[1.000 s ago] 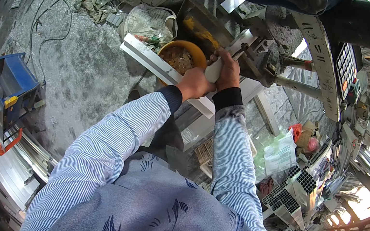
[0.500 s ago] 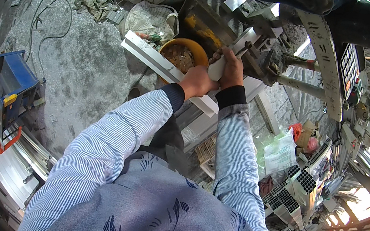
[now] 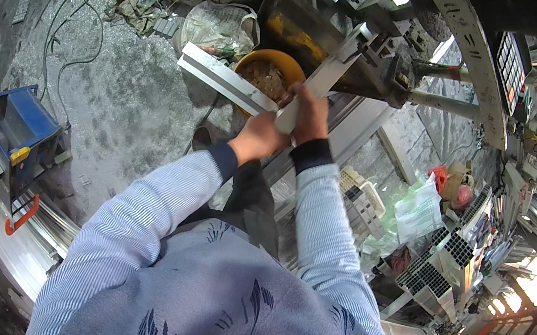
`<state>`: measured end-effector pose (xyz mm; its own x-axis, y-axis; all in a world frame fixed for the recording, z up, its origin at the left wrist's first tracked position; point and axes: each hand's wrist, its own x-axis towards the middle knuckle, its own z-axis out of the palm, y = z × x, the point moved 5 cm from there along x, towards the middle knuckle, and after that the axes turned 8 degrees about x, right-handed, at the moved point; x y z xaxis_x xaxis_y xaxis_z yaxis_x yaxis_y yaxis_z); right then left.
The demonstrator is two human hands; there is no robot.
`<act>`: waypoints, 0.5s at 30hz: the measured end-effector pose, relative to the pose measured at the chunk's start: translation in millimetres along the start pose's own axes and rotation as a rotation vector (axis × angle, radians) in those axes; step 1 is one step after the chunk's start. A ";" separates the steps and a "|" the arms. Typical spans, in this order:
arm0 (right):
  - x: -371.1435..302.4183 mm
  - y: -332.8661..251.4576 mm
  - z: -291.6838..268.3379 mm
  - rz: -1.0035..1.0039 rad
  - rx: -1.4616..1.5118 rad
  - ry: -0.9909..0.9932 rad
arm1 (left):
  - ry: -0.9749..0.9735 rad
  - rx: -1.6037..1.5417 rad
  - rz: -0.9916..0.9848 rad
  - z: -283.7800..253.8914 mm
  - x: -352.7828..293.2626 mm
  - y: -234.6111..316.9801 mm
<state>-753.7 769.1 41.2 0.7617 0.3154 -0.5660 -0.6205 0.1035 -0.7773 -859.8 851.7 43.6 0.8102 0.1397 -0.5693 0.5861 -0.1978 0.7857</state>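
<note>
My left hand (image 3: pixel 258 136) and my right hand (image 3: pixel 311 114) both grip a long pale aluminium profile bar (image 3: pixel 331 68), close together at its near end. The bar slants up and to the right into a dark machine (image 3: pixel 346 45) with a yellow patch. A second pale aluminium profile (image 3: pixel 223 78) lies crosswise just left of my hands, over an orange bucket (image 3: pixel 272 67) filled with brownish scrap. My sleeves are light blue striped with dark cuffs.
A grey dusty floor (image 3: pixel 116 99) with loose cables lies to the left. A blue box (image 3: pixel 19 129) stands at far left beside stacked aluminium bars (image 3: pixel 21 247). Bags and rags lie behind the bucket. Profile offcuts (image 3: pixel 440 264) and a plastic bag (image 3: pixel 417 210) sit at right.
My hands with the bar have shifted slightly, and the bar now points further into the machine. The crosswise profile and bucket stay in place.
</note>
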 end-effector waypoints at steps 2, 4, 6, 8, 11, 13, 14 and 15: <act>-29.1 22.4 6.3 -0.029 0.097 0.014 | 0.006 -0.054 -0.030 3.7 -33.3 -19.0; -49.8 32.7 8.2 0.016 0.139 -0.035 | 0.033 -0.026 -0.031 5.3 -58.0 -27.4; -63.6 36.7 10.5 0.046 0.167 -0.040 | 0.059 0.130 -0.005 1.6 -71.0 -26.7; -70.0 34.9 15.0 0.037 0.200 -0.053 | -0.019 0.077 -0.091 0.7 -77.2 -27.0; -70.1 30.3 19.4 0.056 0.213 -0.027 | -0.046 0.008 -0.121 -4.0 -78.4 -20.1; -62.8 23.3 22.0 0.049 0.217 -0.035 | -0.052 0.010 -0.134 -4.8 -71.9 -16.6; -56.7 17.4 21.6 0.048 0.214 -0.045 | -0.047 -0.042 -0.116 -4.1 -67.0 -14.3; -49.9 11.3 19.9 0.057 0.201 -0.038 | -0.049 -0.091 -0.101 -3.1 -58.3 -12.1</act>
<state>-802.4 773.3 66.1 0.7187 0.3615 -0.5940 -0.6904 0.2692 -0.6715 -914.1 848.9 68.0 0.7474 0.1060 -0.6558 0.6641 -0.0957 0.7415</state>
